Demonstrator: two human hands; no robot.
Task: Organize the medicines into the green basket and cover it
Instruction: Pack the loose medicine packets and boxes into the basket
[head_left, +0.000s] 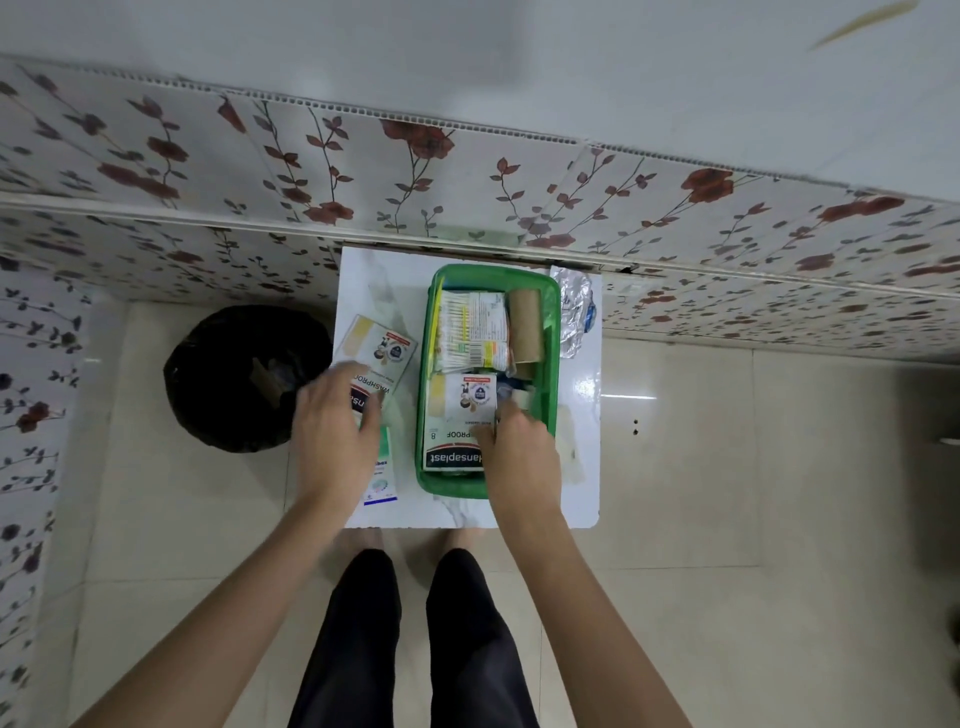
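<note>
Plaster box (375, 358) under left hand's fingers (363, 410), beside green basket (551, 364).

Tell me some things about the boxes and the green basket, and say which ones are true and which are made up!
1. A plaster box lies inside the green basket. True.
2. The left hand is inside the basket. False: it is on a second plaster box on the white table, left of the basket.
3. A brown cardboard roll is in the basket. True.
4. The basket has its cover on. False: it is open and you can see its contents.
5. The right hand is at the basket's near end, touching the box there. True.
6. The black bin stands on the table. False: it is on the floor, left of the table.
</note>
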